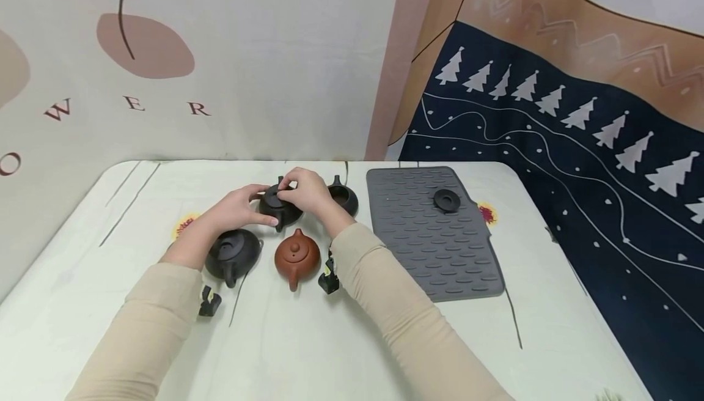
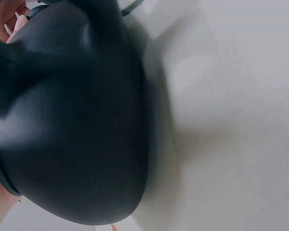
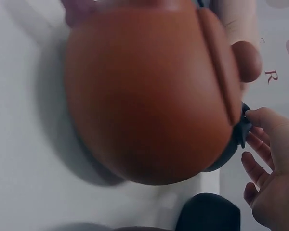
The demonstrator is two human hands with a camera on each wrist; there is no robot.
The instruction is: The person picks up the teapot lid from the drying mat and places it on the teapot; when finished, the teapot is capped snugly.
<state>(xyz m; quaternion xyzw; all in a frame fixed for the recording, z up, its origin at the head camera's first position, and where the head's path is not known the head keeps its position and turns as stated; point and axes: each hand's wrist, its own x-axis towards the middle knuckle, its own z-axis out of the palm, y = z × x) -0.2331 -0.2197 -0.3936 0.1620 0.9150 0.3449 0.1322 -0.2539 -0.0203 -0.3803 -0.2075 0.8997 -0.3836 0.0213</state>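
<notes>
My left hand point(image 1: 236, 208) holds a dark teapot point(image 1: 282, 213) at the back, thumb on its near side and fingers around its left. From above, my right hand point(image 1: 308, 188) pinches the lid point(image 1: 271, 197) of that teapot. In the right wrist view the right hand point(image 3: 274, 168) has thumb and forefinger at the dark lid, other fingers spread loosely. Below the left wrist stands a larger black teapot point(image 1: 233, 254), which fills much of the left wrist view. A reddish-brown teapot point(image 1: 297, 257) with its lid on stands between the forearms.
To the right of the hands is a dark teapot without a lid point(image 1: 345, 198). Farther right lies a grey ridged mat point(image 1: 423, 242) with a dark round lid point(image 1: 447, 201) on it. A printed curtain point(image 1: 302, 71) hangs behind the table.
</notes>
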